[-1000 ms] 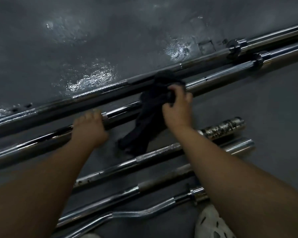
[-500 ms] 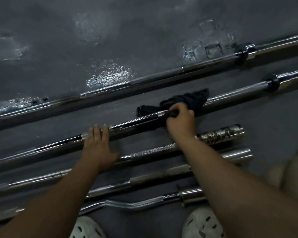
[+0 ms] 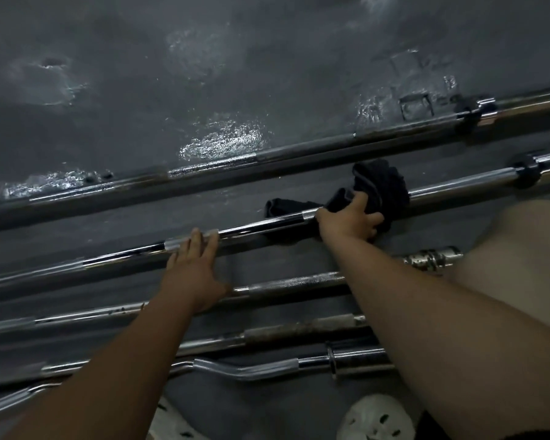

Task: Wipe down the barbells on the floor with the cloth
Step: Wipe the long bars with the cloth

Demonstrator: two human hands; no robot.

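The right hand (image 3: 350,219) clutches a bunched black cloth (image 3: 383,188) draped over a long chrome barbell (image 3: 458,189), while the left hand (image 3: 192,274) lies flat, fingers (image 3: 204,241) straight, on the same shaft further left. That barbell lies on the dark floor (image 3: 204,201) among other bars (image 3: 299,281) set side by side. It looks heavy, stiff and apt to roll, so pinning it suits; the soft, light cloth likely works best cupped round the shaft.

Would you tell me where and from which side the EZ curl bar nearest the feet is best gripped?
Grip the EZ curl bar on the angled bends of its shaft, coming from above on the near side: it lies flat on the floor, and a rusty straight bar lies close along its far side.
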